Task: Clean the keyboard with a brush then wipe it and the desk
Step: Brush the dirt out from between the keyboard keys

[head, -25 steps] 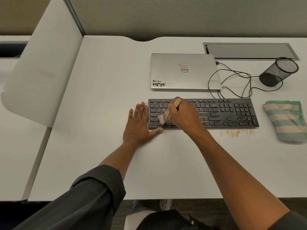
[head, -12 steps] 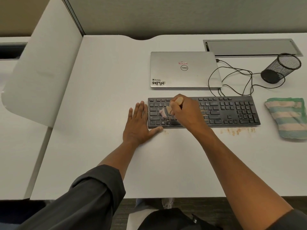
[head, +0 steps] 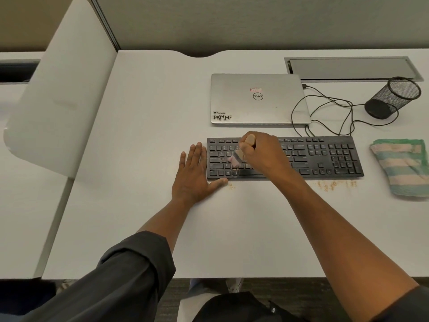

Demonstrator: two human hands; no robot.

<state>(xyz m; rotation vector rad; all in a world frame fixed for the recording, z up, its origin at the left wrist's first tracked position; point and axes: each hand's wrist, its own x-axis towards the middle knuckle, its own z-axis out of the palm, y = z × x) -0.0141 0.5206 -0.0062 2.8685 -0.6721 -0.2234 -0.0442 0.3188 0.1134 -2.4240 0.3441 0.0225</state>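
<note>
- Keyboard (head: pixel 325 156): black, laid flat on the desk (head: pixel 144 135) in front of a closed laptop (head: pixel 258 98); brushing is judged to be under way over its left half.
- Brush (head: pixel 239 156): wooden handle gripped in the curled fingers of the right hand (head: pixel 264 152); pale bristles are set down on the left-hand letter keys.
- Left hand (head: pixel 193 175): fingers straight, palm laid flat on the desk, touching the keyboard's left end and near corner; judged to be steadying it.
- Crumbs (head: pixel 334 184): orange specks scattered on the desk just along the keyboard's near edge, right side; a smaller patch by the left thumb.
- Cloth (head: pixel 404 166): striped, folded, lying untouched right of the keyboard.
- Outstanding, as judged: remaining brushing; wiping of keyboard and desk not yet begun.
</note>
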